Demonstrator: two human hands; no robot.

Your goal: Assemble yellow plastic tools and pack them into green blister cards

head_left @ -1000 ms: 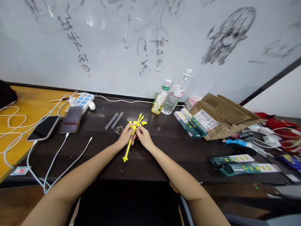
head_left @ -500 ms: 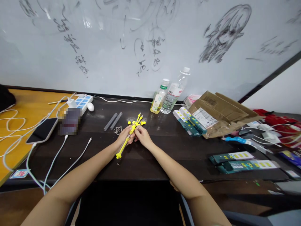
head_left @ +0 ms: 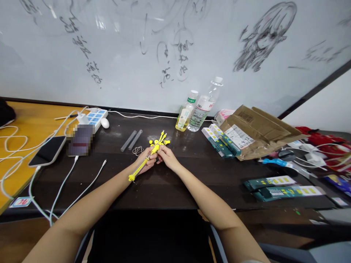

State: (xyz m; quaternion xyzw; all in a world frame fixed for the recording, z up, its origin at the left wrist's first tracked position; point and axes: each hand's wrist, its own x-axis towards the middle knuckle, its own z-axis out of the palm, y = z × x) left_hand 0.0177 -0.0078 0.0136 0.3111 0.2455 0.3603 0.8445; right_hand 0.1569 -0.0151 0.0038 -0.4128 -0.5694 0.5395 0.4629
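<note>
My left hand (head_left: 148,160) is wrapped round a long yellow and clear rod-shaped piece (head_left: 141,168), held at a slant above the dark table (head_left: 175,182). My right hand (head_left: 166,156) is closed at the upper end of the rod; what its fingertips grip is too small to name. Several yellow parts (head_left: 163,142) lie just beyond both hands. Left of them are two clear tubes (head_left: 132,140) and a small coil of thin cord (head_left: 138,150).
Two bottles (head_left: 185,116) (head_left: 201,111) stand at the back against the whiteboard (head_left: 123,54). Green boxes (head_left: 219,141) and a brown paper package (head_left: 255,131) are on the right. Phones (head_left: 47,151), cables and a power strip (head_left: 95,119) occupy the left.
The near end of the yellow rod has swung to the left and slightly up. My left hand has turned with it; my right hand has barely moved. The view has shifted slightly.
</note>
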